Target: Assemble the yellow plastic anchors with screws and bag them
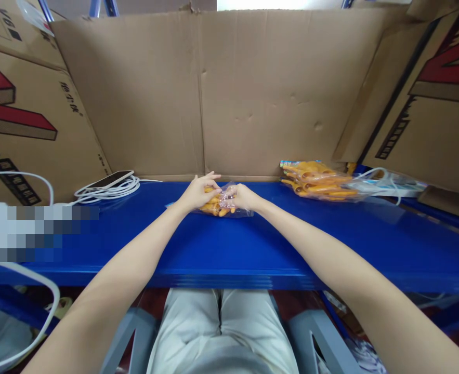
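A clear plastic bag with several orange pieces inside lies on the blue shelf, near its back. My left hand is at the bag's left part, thumb and index finger pinched on the film while the other fingers stretch out. From the other side, my right hand grips the bag with its fingers curled in. The fingertips of both hands are close together over the bag's middle. What the orange pieces are cannot be made out under the film and fingers.
Another clear bag of orange handled items lies at the back right, beside a white cable. A phone rests on a coiled white cable at the left. Cardboard walls the back. The blue shelf's front edge is over my lap.
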### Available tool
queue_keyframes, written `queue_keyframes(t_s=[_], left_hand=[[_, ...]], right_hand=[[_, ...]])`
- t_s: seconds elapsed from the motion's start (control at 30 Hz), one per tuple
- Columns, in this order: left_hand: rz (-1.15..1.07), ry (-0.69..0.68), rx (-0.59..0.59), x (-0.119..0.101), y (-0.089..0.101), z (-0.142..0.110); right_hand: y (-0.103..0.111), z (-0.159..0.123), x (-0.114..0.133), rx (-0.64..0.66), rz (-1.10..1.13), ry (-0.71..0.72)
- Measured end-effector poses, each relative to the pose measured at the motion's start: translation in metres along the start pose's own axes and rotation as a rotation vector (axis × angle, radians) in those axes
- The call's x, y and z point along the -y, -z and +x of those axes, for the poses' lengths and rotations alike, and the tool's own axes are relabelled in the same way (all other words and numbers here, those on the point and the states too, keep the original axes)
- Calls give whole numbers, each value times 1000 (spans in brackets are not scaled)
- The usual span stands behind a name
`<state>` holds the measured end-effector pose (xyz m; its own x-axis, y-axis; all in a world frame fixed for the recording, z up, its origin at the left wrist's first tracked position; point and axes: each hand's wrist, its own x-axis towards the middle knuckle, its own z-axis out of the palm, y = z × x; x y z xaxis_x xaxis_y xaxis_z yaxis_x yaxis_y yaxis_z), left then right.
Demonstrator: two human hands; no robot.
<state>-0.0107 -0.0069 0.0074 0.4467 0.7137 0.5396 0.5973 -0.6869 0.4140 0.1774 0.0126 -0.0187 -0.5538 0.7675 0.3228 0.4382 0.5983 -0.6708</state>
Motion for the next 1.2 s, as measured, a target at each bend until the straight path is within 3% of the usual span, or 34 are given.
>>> queue_keyframes(t_s=[0.13,0.27,0.4,0.5,0.63,0.77,0.9,1.0,1.2], left_hand=[[42,43,-68,3,4,1],[150,219,-188,21,8,0],[217,422,-90,44,5,-3],[175,486,-49,57,0,-3],[-100,554,-64,66,-6,-1],[-452,596,-61,68,-6,-2],[-682,608,-51,65,-5,-4],[-693,632,-72,65,-3,-4],[-508,654,-109,74,-6,-1]], right_hand=[[-9,5,-7,-129,140,108],[-9,5,-8,-53,218,63],[-3,2,-3,11,182,4],[4,0,3,6,-2,58],[7,-3,8,-15,-147,-31],[0,-3,11,-6,232,-244],[-8,-2,10,-53,523,-368],[-10,-2,9,-75,624,-375],[-7,-1,15,-154,671,-422]])
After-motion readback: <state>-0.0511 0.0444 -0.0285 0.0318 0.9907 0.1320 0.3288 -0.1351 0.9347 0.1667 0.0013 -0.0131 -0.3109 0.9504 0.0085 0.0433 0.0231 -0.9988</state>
